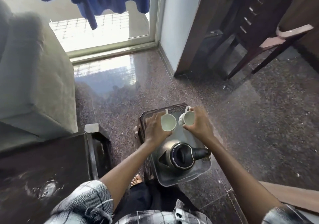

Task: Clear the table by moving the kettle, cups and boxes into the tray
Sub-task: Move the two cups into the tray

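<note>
Over the far end of the tray (202, 168) we hold two white cups. Our left hand (155, 128) curls round the left cup (168, 122), fingers along its outer wall and thumb at its near side. Our right hand (198, 125) clasps the right cup (187, 118), which tilts its mouth toward us. We cannot tell whether either cup touches the tray yet. Both handles point away from us, unused. The cups look like thin glazed ware: light, stiff, slick and easy to chip. We therefore judge a grip round the body or through the handle safest, with the two kept apart as they go down. Nearer us the kettle (181, 156) stands in the tray, its black handle to the right. It is likely heavier and best lifted by that handle. To the left lies the dark worktop (43, 163), and speckled floor (259, 120) surrounds it all.
</note>
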A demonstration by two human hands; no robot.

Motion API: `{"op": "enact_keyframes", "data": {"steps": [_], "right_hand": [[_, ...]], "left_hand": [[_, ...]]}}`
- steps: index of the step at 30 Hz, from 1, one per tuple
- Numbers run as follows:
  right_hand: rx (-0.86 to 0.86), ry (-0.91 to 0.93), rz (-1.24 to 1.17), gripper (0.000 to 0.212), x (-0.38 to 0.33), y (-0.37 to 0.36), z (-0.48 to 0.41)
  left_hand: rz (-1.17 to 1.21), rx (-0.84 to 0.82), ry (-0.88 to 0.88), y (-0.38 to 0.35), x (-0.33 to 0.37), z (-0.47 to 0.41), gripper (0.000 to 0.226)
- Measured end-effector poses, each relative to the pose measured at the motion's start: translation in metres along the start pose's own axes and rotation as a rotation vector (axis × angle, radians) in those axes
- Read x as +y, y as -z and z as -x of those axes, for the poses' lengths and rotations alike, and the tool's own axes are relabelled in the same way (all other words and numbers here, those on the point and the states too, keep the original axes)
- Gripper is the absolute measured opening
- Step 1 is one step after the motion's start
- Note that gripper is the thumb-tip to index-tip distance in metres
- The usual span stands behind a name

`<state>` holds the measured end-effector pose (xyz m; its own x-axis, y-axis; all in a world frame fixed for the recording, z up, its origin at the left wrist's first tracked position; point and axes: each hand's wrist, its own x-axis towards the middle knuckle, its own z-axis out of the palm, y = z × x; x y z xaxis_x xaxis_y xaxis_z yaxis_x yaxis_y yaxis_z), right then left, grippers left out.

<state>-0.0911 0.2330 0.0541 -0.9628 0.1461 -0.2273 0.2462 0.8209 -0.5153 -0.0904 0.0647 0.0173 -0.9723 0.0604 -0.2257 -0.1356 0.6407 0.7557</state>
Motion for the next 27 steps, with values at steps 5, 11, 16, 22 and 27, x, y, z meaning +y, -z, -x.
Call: {"op": "enact_keyframes", "data": {"steps": [5, 11, 16, 22, 27], "right_hand": [[-0.16, 0.022, 0.135, 0.067, 0.036, -0.029, -0.063], [-0.277, 0.118, 0.292, 0.062, 0.07, -0.067, -0.104], [-0.329, 0.175, 0.384, 0.061, 0.085, -0.082, -0.114], [-0.358, 0.158, 0.419, 0.056, 0.09, -0.095, -0.117], [-0.343, 0.172, 0.423, 0.047, 0.089, -0.105, -0.121]], "left_hand": [[-0.135, -0.007, 0.124, -0.041, 0.005, -0.034, 0.074], [-0.263, -0.049, 0.115, -0.085, -0.006, -0.07, 0.068], [-0.407, -0.116, 0.099, -0.095, -0.017, -0.086, 0.062], [-0.436, -0.121, 0.123, -0.11, -0.031, -0.102, 0.059], [-0.55, -0.089, 0.054, -0.115, -0.045, -0.106, 0.055]]}}
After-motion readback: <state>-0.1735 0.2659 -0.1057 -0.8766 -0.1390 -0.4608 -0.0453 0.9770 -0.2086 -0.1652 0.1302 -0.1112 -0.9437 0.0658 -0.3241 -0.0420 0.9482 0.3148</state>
